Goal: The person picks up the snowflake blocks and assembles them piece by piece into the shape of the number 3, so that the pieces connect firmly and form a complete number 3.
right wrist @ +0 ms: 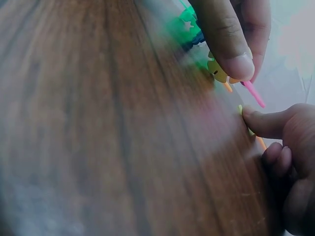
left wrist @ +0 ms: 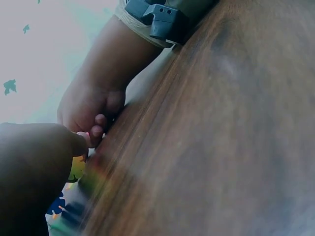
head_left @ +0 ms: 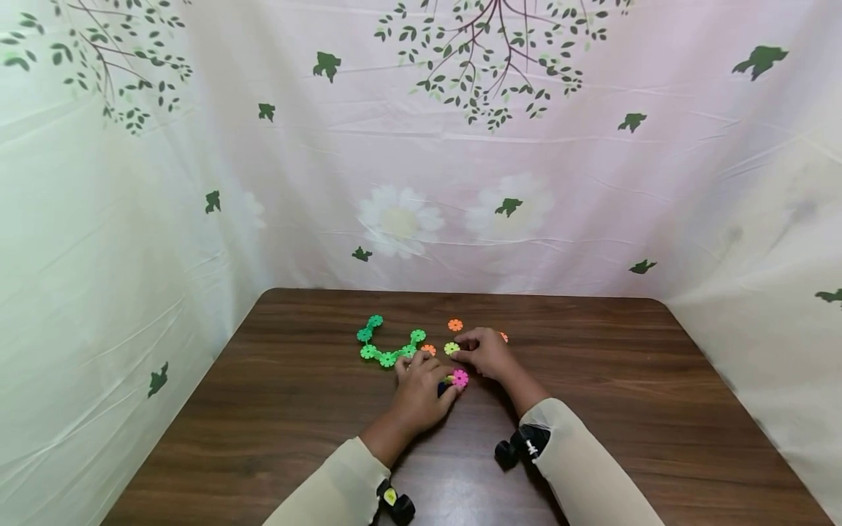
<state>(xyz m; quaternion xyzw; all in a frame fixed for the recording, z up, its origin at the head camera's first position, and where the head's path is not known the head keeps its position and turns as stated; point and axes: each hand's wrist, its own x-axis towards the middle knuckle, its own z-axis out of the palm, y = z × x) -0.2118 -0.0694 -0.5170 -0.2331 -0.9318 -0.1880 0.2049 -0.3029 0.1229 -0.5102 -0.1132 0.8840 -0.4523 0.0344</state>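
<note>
In the head view my left hand (head_left: pixel 421 394) pinches a short joined piece of notched, flower-shaped plastic discs. The piece includes a yellow disc (right wrist: pixel 216 71), a pink disc (head_left: pixel 460 378) and a dark blue disc (left wrist: pixel 56 204); the fingers partly hide it. To the right, thumb and fingertips of my right hand (head_left: pixel 488 353) pinch a yellow-green disc (head_left: pixel 451 348) by its edge. That disc stands slightly apart from the pink one. Beyond the left fingers, a curved chain of green discs (head_left: pixel 387 359) lies on the table, its near right part beside the fingertips.
Loose orange discs lie around the hands: one (head_left: pixel 455 324) farther back, another (head_left: pixel 429 350) beside the green chain, and a third (head_left: pixel 503 337) partly behind the right hand. The brown wooden table (head_left: pixel 296 409) ends at a printed cloth backdrop (head_left: pixel 447 161).
</note>
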